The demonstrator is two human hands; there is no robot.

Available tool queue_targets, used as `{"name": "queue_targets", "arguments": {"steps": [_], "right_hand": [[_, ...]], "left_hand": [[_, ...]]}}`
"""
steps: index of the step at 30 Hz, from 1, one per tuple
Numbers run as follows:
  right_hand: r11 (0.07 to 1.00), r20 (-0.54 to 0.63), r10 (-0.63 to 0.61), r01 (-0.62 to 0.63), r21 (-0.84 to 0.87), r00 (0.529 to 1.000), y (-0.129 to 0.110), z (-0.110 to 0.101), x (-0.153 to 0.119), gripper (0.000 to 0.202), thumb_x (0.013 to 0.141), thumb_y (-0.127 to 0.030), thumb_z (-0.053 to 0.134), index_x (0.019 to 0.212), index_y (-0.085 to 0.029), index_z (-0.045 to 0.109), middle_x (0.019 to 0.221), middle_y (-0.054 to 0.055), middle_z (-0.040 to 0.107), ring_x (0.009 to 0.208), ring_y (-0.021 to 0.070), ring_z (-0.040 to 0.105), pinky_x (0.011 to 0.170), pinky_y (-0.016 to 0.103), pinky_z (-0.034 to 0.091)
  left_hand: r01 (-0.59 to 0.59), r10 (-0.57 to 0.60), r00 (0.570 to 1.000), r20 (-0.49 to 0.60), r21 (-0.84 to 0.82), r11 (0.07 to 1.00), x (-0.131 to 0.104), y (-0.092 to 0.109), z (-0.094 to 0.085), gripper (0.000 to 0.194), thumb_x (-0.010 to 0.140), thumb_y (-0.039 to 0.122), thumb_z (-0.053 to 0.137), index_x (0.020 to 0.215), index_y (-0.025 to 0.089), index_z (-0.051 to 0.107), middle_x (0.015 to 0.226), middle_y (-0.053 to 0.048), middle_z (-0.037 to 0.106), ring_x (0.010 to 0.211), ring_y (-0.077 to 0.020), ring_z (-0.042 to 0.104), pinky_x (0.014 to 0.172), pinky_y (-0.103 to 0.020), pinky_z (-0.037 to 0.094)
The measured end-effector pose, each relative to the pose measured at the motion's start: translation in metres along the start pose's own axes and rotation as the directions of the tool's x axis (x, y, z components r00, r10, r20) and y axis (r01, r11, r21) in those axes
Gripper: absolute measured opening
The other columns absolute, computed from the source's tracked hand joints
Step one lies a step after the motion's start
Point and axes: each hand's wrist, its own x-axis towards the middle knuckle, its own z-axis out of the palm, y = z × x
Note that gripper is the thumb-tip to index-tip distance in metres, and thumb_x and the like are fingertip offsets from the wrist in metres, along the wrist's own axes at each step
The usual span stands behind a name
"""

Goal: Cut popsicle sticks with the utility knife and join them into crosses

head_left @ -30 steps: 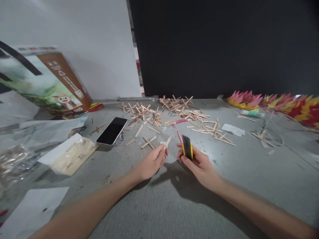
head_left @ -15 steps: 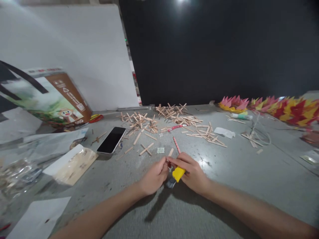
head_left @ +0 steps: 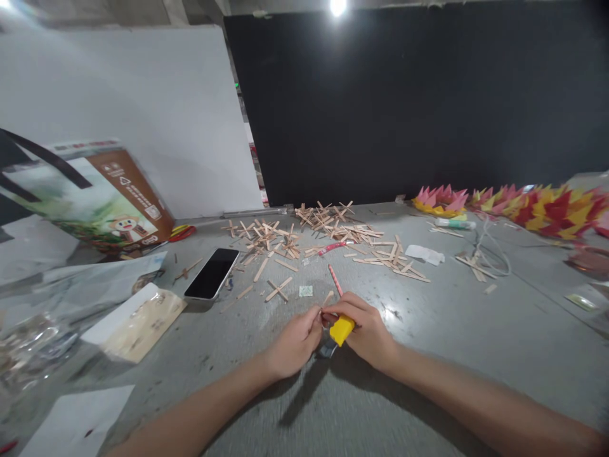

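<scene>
Close together at the near middle of the table, my two hands meet at the fingertips. My left hand (head_left: 297, 343) is closed in a pinch around a craft stick (head_left: 328, 298), whose pale end sticks out beyond the fingers. In my right hand (head_left: 366, 330) is a yellow object (head_left: 341, 330), gripped in the palm with its blunt end toward me; its kind is unclear. The right thumb and index finger press near the left fingertips, hiding what lies between. Below the hands a small dark grey item (head_left: 326, 349) shows, partly covered. Past the right fingers lies a pink striped stick (head_left: 335, 279).
Crossed craft sticks (head_left: 278, 289) lie ahead, before a loose heap of craft sticks (head_left: 271, 241). Left are a phone (head_left: 212, 274), an envelope (head_left: 137, 324) and a printed bag (head_left: 104, 200). Paper crowns (head_left: 440, 200) and a glue stick (head_left: 455, 224) stand at right.
The view has tilted up slightly. Both hands keep nearly the same pose and grip, with only a small shift at the fingertips.
</scene>
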Motion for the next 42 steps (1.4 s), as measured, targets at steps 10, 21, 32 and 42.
{"name": "queue_targets", "arguments": {"steps": [10, 21, 32, 42], "right_hand": [[0.976, 0.066, 0.2, -0.205, 0.079, 0.978, 0.003, 0.003, 0.004, 0.021, 0.091, -0.006, 0.061, 0.101, -0.024, 0.067, 0.093, 0.002, 0.07, 0.085, 0.0176, 0.065, 0.077, 0.029, 0.049], [0.978, 0.158, 0.207, -0.207, -0.013, 0.966, 0.001, 0.004, 0.001, 0.035, 0.084, 0.006, 0.053, 0.102, -0.023, 0.058, 0.1, 0.002, 0.066, 0.092, 0.0182, 0.062, 0.082, 0.029, 0.047], [0.99, 0.234, 0.139, -0.135, -0.03, 0.962, 0.003, 0.001, 0.003, 0.031, 0.088, 0.001, 0.056, 0.106, -0.024, 0.054, 0.104, 0.004, 0.063, 0.097, 0.0197, 0.06, 0.085, 0.031, 0.047], [0.972, 0.148, 0.234, -0.235, -0.016, 0.961, 0.005, 0.002, -0.001, 0.019, 0.089, -0.009, 0.058, 0.102, -0.024, 0.061, 0.099, 0.003, 0.067, 0.091, 0.0191, 0.064, 0.083, 0.031, 0.049]], "left_hand": [[0.019, -0.023, 0.999, 0.037, 0.097, 0.995, -0.002, 0.004, -0.004, 0.026, 0.103, 0.034, 0.041, 0.11, 0.021, 0.062, 0.093, -0.007, 0.072, 0.084, -0.0233, 0.066, 0.08, -0.033, 0.049], [-0.003, 0.002, 0.999, 0.036, 0.034, 0.999, -0.001, 0.005, -0.003, 0.019, 0.1, 0.037, 0.048, 0.097, 0.021, 0.058, 0.087, -0.005, 0.068, 0.076, -0.0212, 0.06, 0.071, -0.03, 0.043], [-0.019, 0.02, 0.999, 0.033, -0.035, 0.999, -0.002, 0.003, -0.002, 0.019, 0.097, 0.04, 0.054, 0.098, 0.022, 0.06, 0.087, -0.005, 0.066, 0.077, -0.0213, 0.058, 0.072, -0.03, 0.043], [0.122, -0.252, 0.958, -0.14, -0.593, 0.796, 0.01, -0.003, -0.003, 0.037, 0.1, 0.056, 0.047, 0.081, 0.024, 0.044, 0.049, 0.011, 0.032, 0.044, -0.0103, 0.026, 0.046, -0.023, 0.022]]}}
